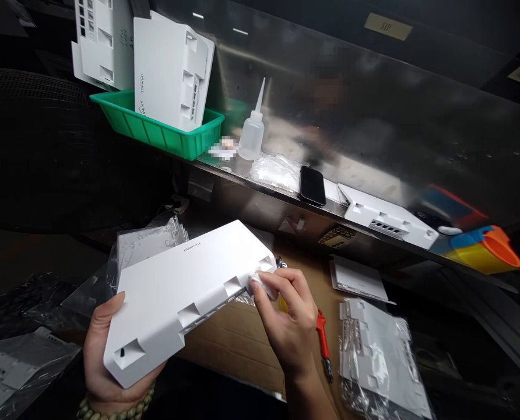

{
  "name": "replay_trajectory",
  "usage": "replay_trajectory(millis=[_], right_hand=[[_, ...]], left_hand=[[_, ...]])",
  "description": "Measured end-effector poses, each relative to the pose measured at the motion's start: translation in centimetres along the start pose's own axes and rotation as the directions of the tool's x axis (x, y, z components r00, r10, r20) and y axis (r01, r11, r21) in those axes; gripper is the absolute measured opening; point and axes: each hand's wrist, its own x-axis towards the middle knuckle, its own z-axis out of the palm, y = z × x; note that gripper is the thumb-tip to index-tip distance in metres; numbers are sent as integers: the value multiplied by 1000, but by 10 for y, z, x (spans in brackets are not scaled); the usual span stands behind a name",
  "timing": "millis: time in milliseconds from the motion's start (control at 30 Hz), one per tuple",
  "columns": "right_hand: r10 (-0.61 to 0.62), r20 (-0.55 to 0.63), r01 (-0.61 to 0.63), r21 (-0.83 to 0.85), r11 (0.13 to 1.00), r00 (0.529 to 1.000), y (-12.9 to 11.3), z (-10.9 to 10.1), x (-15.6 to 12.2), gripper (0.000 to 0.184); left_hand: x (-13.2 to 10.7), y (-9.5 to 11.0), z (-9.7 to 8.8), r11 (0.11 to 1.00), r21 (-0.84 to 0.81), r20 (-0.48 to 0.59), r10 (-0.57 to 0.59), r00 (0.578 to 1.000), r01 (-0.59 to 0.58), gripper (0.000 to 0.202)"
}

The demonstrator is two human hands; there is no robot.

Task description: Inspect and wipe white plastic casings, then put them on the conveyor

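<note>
A white plastic housing marked HUAWEI (185, 274) is held up tilted above the cardboard. My left hand (105, 350) grips its near left end, thumb on top and fingers underneath. At the far right end my right hand (288, 306) pinches a small white wad (256, 279), perhaps cloth or tissue, against the housing's notched edge. Square recesses and a row of slots run along that edge. Just right of my right hand lies a red-handled tool (323, 338) on the cardboard (229, 344).
A green bin (155, 128) with more white housings stands on the metal shelf, beside a squeeze bottle (251, 137), a black phone (312, 185), a white housing (386, 219) and an orange-rimmed cup (482, 248). Bagged housings lie right (378, 356) and left (19, 364).
</note>
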Motion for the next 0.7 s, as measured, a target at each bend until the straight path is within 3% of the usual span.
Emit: replay_trajectory(millis=[167, 233, 267, 300, 367, 400, 433, 500, 567, 633, 700], right_hand=[[5, -40, -6, -24, 1000, 999, 4, 7, -2, 17], [-14, 15, 14, -9, 1000, 1000, 0, 10, -4, 19], [-16, 62, 14, 28, 1000, 998, -3, 11, -5, 19], [-3, 115, -7, 91, 996, 993, -5, 10, -6, 18], [57, 229, -116, 257, 959, 972, -7, 3, -6, 15], [97, 261, -184, 334, 924, 960, -5, -3, -6, 12], [146, 256, -243, 401, 884, 956, -1, -9, -5, 8], [279, 150, -316, 511, 800, 949, 14, -23, -2, 5], [437, 43, -372, 602, 707, 898, 31, -33, 2, 16], [556, 33, -441, 648, 621, 831, 44, -37, 5, 25], [618, 72, -510, 643, 571, 783, 51, -35, 6, 30]], left_hand=[[14, -1, -13, 995, -95, 75, -12, 997, 19, 39], [25, -2, -26, 985, -159, 197, -28, 980, 60, 34], [31, -3, -31, 978, -187, 319, -28, 947, 92, 33], [35, -3, -36, 970, -203, 462, -22, 887, 130, 33], [40, -3, -39, 958, -204, 714, 6, 700, 201, 34], [41, -2, -38, 953, -199, 788, 17, 616, 229, 34], [40, -1, -35, 947, -207, 824, 32, 566, 247, 32], [36, 2, -28, 936, -250, 835, 78, 545, 249, 28], [33, 3, -24, 929, -286, 826, 113, 552, 237, 26], [32, 4, -25, 925, -298, 836, 134, 532, 235, 28], [34, 2, -30, 918, -296, 864, 139, 484, 265, 32]])
